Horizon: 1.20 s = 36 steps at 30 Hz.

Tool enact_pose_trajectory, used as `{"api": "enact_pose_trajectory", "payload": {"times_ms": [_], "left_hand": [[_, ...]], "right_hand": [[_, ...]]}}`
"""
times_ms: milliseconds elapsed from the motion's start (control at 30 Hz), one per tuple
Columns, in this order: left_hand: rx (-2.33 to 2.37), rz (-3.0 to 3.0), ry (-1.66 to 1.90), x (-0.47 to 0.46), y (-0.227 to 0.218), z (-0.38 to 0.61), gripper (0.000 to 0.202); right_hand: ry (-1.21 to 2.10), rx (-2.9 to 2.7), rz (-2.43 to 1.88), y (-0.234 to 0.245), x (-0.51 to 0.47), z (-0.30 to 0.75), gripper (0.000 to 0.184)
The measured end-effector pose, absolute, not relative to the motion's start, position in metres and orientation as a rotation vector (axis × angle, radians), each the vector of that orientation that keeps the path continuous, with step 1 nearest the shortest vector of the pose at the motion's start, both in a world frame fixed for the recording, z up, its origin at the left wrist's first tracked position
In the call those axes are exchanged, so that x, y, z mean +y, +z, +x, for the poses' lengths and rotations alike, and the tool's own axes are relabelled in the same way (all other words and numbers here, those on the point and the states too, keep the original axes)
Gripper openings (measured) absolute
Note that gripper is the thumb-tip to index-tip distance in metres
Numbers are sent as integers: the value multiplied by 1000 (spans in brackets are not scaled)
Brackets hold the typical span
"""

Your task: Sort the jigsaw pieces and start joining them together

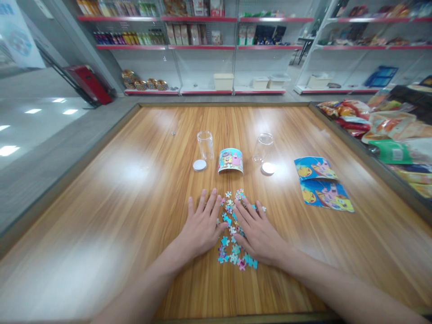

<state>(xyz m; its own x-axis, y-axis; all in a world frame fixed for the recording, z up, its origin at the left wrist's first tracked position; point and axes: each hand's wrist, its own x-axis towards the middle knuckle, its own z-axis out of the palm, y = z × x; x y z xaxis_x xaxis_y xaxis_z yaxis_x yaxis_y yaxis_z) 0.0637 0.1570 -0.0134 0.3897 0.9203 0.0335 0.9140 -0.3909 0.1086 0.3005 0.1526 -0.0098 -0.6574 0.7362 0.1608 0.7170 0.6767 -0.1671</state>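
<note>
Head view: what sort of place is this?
Likely a shop, or a room staged as one: shelves with bottles in rows, and packets piled beside the table.

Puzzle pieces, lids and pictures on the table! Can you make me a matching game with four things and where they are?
Things:
1. puzzle pieces
2. white lids
3. curved cartoon picture
4. blue picture sheets

Places:
A. between the two white lids
B. nearest the packets on the right
C. some between the left hand and right hand
D. each just in front of a clear jar

Right pairs: 1-C, 2-D, 3-A, 4-B
</note>
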Motion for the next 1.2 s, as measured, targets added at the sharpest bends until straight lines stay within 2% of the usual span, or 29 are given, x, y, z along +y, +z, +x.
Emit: {"api": "enact_pose_trajectory", "payload": {"times_ms": [233,733,1000,1200], "left_hand": [[1503,2641,42,155,-10,67,70],[1484,2679,-61,155,0,69,70],[1451,2667,47,156,-2,67,75],[1299,2653,110,156,4,70,64]], "right_hand": [[136,-2715,-1214,-8,153,301,71],[144,-2709,-1236,-9,153,300,71],[151,-2657,-1219,-13,153,301,75],[214,-2573,-1228,-11,157,302,59]]}}
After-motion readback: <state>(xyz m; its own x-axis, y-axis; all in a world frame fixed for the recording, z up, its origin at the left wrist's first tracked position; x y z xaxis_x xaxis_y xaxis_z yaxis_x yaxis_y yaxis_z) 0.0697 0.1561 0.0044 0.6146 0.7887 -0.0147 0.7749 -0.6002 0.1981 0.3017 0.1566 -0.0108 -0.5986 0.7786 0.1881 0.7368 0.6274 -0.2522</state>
